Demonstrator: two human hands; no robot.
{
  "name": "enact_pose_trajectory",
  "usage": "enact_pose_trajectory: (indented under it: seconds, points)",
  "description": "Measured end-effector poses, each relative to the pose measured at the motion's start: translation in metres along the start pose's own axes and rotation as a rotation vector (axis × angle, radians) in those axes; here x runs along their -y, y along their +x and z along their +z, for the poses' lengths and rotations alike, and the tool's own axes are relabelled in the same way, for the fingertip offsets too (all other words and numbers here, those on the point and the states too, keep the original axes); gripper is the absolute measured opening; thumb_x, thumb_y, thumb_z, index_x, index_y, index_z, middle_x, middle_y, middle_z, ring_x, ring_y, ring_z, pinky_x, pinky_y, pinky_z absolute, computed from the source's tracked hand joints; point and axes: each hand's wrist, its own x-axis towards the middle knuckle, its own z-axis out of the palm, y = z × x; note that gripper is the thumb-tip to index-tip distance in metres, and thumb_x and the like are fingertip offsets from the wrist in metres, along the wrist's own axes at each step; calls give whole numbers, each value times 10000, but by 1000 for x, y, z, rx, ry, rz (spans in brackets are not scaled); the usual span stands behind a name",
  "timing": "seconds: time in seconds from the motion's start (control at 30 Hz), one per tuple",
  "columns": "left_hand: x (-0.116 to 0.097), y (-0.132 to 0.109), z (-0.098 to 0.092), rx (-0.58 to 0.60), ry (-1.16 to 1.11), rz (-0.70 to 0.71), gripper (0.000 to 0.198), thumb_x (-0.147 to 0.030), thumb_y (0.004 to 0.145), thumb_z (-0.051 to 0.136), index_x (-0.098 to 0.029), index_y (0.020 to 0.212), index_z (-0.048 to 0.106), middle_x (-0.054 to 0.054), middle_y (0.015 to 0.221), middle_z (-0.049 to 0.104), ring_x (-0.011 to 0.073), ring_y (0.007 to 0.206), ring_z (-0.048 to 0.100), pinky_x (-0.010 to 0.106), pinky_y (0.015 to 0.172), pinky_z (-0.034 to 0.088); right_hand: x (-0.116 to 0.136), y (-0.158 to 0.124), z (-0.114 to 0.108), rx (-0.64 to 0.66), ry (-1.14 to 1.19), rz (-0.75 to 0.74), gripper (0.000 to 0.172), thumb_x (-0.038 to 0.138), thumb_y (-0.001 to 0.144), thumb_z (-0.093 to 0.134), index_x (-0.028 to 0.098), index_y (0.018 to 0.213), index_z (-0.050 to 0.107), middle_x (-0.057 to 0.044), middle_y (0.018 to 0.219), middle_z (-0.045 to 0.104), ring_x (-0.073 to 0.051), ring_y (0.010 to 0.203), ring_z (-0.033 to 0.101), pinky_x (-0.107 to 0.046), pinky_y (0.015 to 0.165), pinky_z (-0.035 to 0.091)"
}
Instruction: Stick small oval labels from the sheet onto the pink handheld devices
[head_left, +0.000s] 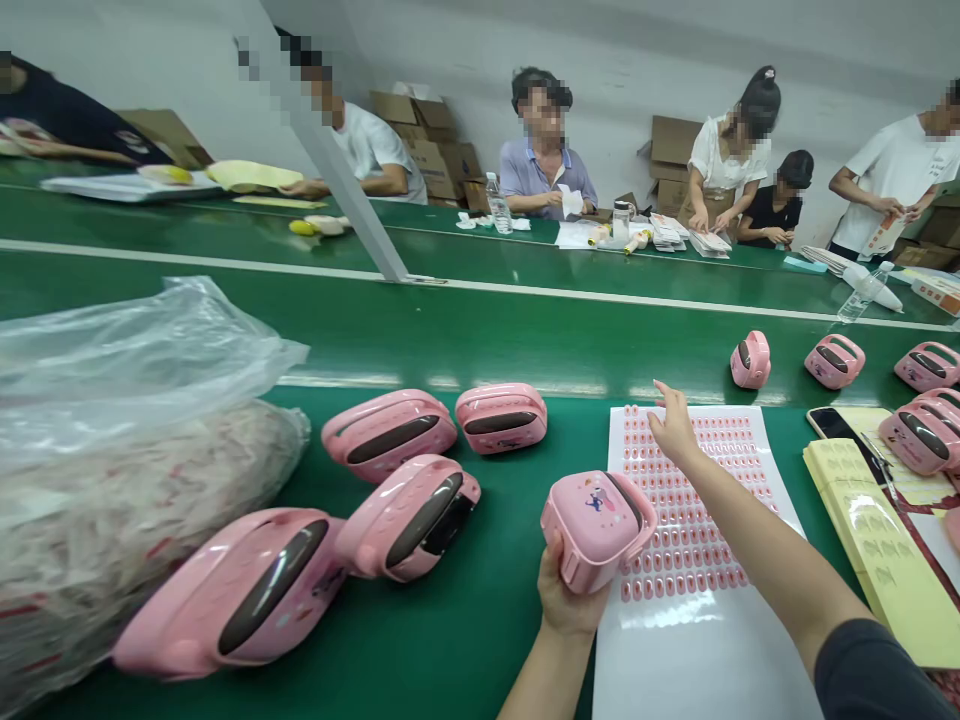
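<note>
My left hand [571,597] is closed around a pink handled case [596,515], its printed face turned up and its handle toward the right. Over the upper left of a white sheet [690,650] is my right hand [674,428], index finger stretched out and thumb apart. A tiny pinkish spot shows at that fingertip; I cannot tell whether it is a sticker or the nail. Rows of small pink oval stickers [694,500] cover the sheet's upper part. To the left of my left hand lie several similar pink cases [409,515] with dark windows.
At the left stands a clear plastic bag [150,500] full of small wrapped pieces. More pink cases [835,361], yellow sticker sheets [862,530] and a phone [836,425] lie to the right. A slanted post [337,170] rises beyond the bench. Several people work across the green table [480,335].
</note>
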Motion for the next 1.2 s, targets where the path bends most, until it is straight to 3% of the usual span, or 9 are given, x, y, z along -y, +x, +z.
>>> enact_pose_trajectory:
  seconds: [0.17, 0.33, 0.43, 0.53, 0.63, 0.73, 0.9, 1.2]
  points:
    - [2, 2, -5, 61, -30, -48, 635, -496, 697, 663, -331, 1289, 505, 48, 973, 735, 299, 988, 635, 408, 812, 508, -6, 24, 26, 24, -52, -12, 573, -40, 663, 467, 183, 1186, 539, -101, 1083, 486, -210, 852, 590, -471, 955, 362]
    - [1, -1, 4, 68, -106, -58, 548, -539, 744, 608, -308, 1238, 556, 59, 1055, 709, 275, 1077, 596, 353, 776, 522, 8, 16, 24, 13, 4, -36, 501, -18, 692, 474, 194, 1141, 545, -70, 1012, 491, -169, 771, 578, -416, 919, 407]
    - [0, -4, 11, 48, -142, -55, 569, -603, 742, 574, -281, 1212, 574, 75, 1094, 691, 274, 1075, 598, 355, 792, 524, 22, -6, 11, -13, 75, -25, 476, 67, 722, 525, 194, 1178, 470, -63, 1011, 481, -150, 737, 582, -377, 822, 474]
    - [-1, -6, 20, 60, -182, -65, 595, -618, 698, 610, -239, 1157, 605, 98, 1100, 687, 275, 1049, 615, 350, 815, 525, 37, -49, -5, -29, 237, -14, 448, 192, 757, 568, 221, 1175, 412, -38, 980, 496, -136, 713, 593, -344, 738, 514]
    - [1, -11, 34, 78, -237, -79, 539, -602, 699, 615, -227, 1085, 637, 94, 1070, 701, 255, 1005, 639, 345, 857, 516, 49, -98, -14, -78, 578, -7, 431, 256, 735, 652, 253, 1111, 441, -6, 921, 517, -118, 703, 585, -321, 747, 525]
    - [7, -18, 50, 106, -298, -49, 494, -578, 746, 569, -203, 1056, 653, 114, 1006, 720, 254, 949, 665, 359, 868, 516, 57, -132, -12, -178, 739, 12, 445, 272, 689, 721, 257, 1058, 473, 16, 845, 534, -110, 672, 579, -287, 706, 534]
    - [18, -29, 68, 173, -383, 4, 469, -503, 824, 475, -125, 1007, 684, 174, 987, 718, 272, 892, 687, 366, 814, 542, 63, -147, -5, -268, 814, -9, 425, 304, 690, 730, 261, 1033, 484, 44, 797, 537, -103, 629, 610, -284, 684, 547]
    - [25, -40, 89, 24, -437, -11, 469, -488, 819, 439, -123, 928, 712, 161, 830, 728, 249, 779, 699, 328, 720, 560, 59, -154, -5, -382, 654, -98, 298, 348, 776, 656, 245, 983, 467, 48, 711, 506, -120, 646, 581, -289, 679, 523]
